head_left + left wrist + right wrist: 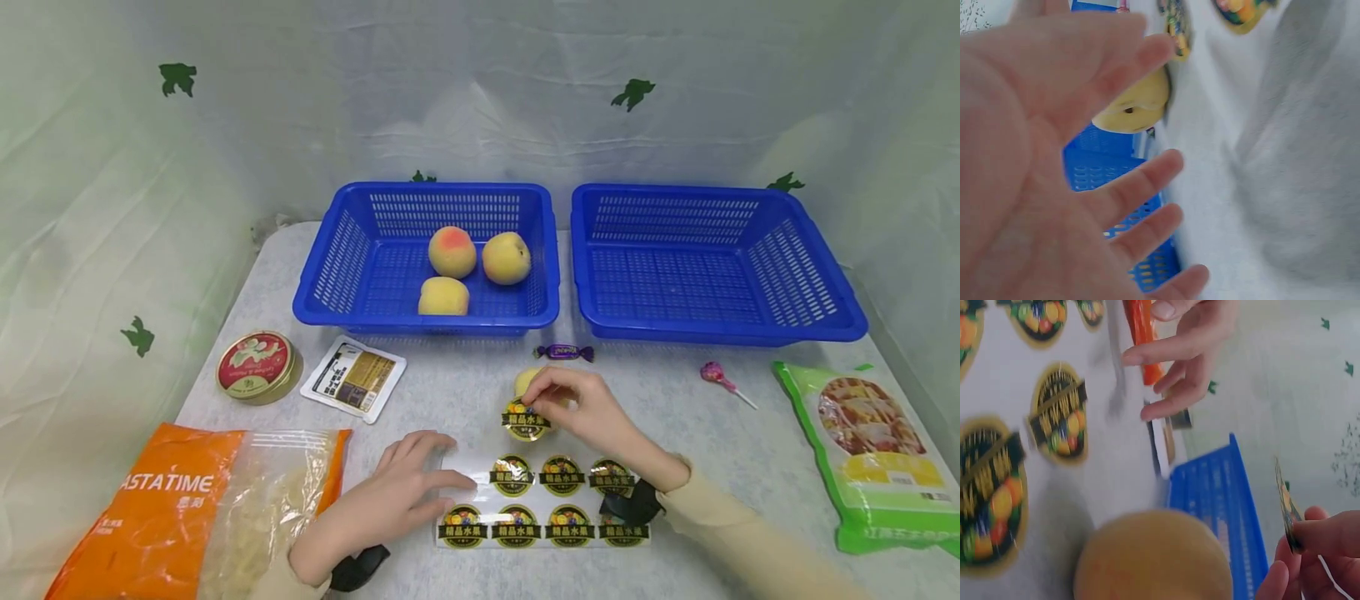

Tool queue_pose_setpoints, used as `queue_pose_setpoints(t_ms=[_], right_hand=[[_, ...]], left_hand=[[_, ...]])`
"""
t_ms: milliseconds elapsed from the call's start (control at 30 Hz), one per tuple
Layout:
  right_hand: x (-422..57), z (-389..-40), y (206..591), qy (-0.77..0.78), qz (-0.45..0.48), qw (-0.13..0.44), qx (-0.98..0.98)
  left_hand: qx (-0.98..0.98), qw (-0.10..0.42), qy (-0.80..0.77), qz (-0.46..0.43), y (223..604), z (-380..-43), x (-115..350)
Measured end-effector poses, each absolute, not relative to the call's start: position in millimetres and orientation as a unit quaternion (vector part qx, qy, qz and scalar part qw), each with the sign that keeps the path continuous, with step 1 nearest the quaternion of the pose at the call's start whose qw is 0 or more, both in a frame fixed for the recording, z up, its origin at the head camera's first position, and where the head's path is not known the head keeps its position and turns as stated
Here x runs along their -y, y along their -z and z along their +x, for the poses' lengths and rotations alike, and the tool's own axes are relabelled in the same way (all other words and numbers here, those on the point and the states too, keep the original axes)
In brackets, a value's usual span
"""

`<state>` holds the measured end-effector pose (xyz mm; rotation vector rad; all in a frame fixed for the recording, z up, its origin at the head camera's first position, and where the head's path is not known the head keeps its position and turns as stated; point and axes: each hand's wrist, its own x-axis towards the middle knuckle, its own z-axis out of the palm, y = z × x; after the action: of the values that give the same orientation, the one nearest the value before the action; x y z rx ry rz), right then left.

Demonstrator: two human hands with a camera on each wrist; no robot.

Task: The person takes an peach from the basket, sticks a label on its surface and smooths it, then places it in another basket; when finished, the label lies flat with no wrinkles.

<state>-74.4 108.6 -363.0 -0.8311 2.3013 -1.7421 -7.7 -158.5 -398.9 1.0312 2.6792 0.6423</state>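
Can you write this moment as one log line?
right hand: pinches sticker | left hand: fingers spread, by sticker sheet | peach: on table | left basket: three peaches

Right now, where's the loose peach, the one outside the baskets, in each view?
Head: the loose peach is right of centre, partly behind the right hand.
Left wrist: the loose peach is in the upper middle.
Right wrist: the loose peach is at bottom centre, cut off.
Shared landmark: the left hand, visible in all three.
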Motion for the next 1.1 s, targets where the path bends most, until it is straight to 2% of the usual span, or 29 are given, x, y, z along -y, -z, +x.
queue_pose_setpoints(t_ms=[133,300,467,733,933,1100], right_hand=[[-121.8,-83.0,356.8,0.574,-0.242,0.064,-0.78],[-129.2,-92.3,359.7,0.563,-0.223,0.05,-0.794],[-129.8,-96.4,367.2,0.546,-0.224,0.056,-0.805],[-125.9,-96.2,372.6,0.534,-0.227,0.055,-0.812],[-123.1,-95.5,373.3,0.536,-0.225,0.05,-0.812],[-123.8,-95.8,376.5,0.525,-0.223,0.041,-0.82]], left_hand=[[-0.901,0.091,-0.251,0.341,389.1,-24.8,150.9],[-0.88,0.054,-0.336,0.33,376.6,-49.4,133.6],[-0.86,0.027,-0.396,0.321,379.2,-72.5,108.2],[-0.839,0.046,-0.436,0.322,404.5,-96.0,82.8],[-0.83,0.037,-0.458,0.317,416.2,-101.6,71.1],[-0.817,0.049,-0.49,0.299,422.3,-103.6,66.3]])
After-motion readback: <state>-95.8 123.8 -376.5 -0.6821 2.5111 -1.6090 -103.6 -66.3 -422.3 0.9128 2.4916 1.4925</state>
